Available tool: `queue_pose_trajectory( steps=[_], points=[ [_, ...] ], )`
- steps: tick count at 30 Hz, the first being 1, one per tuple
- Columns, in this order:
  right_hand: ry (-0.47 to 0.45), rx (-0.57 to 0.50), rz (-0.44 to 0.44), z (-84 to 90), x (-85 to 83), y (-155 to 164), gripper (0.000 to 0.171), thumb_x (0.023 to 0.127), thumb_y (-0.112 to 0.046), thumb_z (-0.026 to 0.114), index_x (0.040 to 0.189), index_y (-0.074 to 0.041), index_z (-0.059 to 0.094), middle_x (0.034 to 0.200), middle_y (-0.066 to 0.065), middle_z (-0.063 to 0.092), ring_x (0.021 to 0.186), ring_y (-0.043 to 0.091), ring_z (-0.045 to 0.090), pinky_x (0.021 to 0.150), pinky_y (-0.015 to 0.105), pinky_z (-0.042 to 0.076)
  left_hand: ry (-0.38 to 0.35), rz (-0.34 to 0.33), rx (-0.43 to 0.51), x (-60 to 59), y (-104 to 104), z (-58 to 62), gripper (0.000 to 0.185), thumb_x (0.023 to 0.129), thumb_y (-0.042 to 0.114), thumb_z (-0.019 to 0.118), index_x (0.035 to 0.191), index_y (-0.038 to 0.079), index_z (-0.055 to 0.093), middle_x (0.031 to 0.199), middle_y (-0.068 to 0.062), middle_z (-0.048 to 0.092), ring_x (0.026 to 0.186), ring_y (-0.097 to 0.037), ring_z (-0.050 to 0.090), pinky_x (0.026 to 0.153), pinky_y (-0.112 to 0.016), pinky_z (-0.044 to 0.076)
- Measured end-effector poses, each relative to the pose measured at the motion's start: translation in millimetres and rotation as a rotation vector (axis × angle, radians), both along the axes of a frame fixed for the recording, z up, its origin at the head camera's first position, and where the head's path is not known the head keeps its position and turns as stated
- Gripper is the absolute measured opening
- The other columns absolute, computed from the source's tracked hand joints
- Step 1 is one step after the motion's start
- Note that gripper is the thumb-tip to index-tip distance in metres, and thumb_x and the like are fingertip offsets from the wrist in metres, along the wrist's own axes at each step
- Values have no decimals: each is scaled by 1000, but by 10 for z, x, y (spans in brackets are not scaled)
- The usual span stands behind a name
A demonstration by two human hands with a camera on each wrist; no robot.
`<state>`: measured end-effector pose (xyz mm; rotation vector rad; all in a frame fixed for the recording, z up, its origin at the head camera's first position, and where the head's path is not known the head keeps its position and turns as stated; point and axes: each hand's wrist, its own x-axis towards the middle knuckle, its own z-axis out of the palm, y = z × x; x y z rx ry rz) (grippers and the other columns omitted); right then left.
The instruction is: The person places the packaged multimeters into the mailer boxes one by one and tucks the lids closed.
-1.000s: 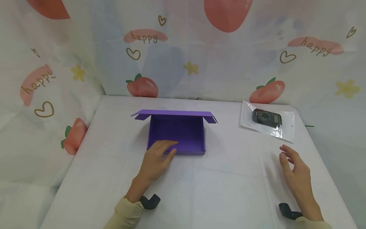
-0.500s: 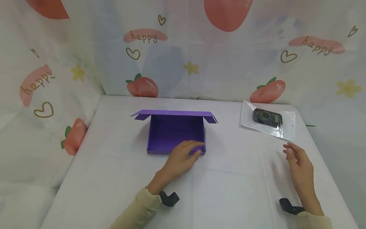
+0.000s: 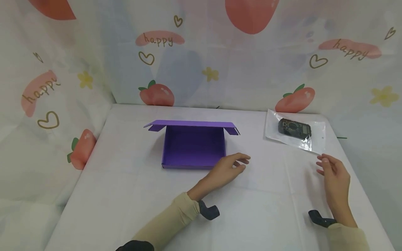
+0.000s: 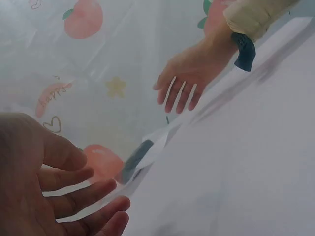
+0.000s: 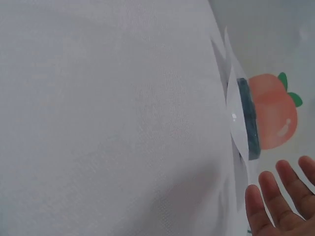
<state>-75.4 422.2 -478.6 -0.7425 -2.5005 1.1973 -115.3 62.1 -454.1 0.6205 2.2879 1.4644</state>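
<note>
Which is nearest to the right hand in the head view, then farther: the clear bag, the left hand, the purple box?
From the right hand:
1. Clear bag, just beyond its fingertips, at the table's right rear.
2. Left hand, toward the middle.
3. Purple box, farther left, open.

Person, two bare hands: left hand, right hand.
Sleeves: pale beige, long, soft knit-like cloth; left sleeve gathered at the cuff, right sleeve ending at the wrist.
Wrist mounts: a dark blue-grey curved bracket on each wrist, left bracket at the cuff's 3 o'clock side, right bracket at its cuff's 9 o'clock side.
Dark garment edge at the left sleeve's lower end.
</note>
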Motion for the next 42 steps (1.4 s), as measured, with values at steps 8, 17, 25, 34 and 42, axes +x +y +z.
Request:
queue_pose_trajectory(
  steps=[8, 17, 25, 34, 42],
  points=[
    [56, -96, -11, 16, -111, 113, 45, 112, -34, 45, 151, -13, 51, 123, -22, 60, 104, -12, 56, 80, -1, 46, -137, 13, 42, -165, 282, 61, 37, 105, 19, 58, 141, 13, 64, 126, -4, 74, 103, -19, 74, 76, -18, 53],
    [-42, -67, -9, 31, -197, 191, 51, 112, -41, 40, 156, -14, 45, 129, -18, 56, 101, -13, 52, 78, -1, 46, -254, 76, 128, -376, 571, 14, 37, 103, 14, 59, 139, 6, 64, 125, -16, 74, 91, -23, 73, 67, -18, 53],
    [-112, -87, -29, 32, -295, 272, 57, 111, -43, 39, 159, -13, 39, 135, -10, 54, 96, -13, 52, 76, 0, 47, -315, 252, 147, -550, 884, 32, 33, 102, 15, 61, 134, 6, 66, 115, -15, 76, 79, -21, 72, 65, -25, 56],
    [-186, -101, -3, -20, -322, 426, 67, 110, -49, 39, 162, -8, 31, 106, -25, 44, 73, -13, 60, 68, 3, 47, -321, 384, 25, -741, 1176, -64, 32, 103, 27, 62, 131, 11, 66, 94, -7, 76, 69, -19, 71, 51, -18, 41],
    [-267, -100, 55, 49, -395, 599, 72, 109, -52, 37, 162, -4, 29, 106, -19, 50, 69, -11, 64, 85, 17, 54, -212, 424, -76, -941, 1321, -162, 37, 103, 32, 60, 132, 11, 67, 74, 1, 69, 56, -6, 57, 64, -18, 40]
  ],
)
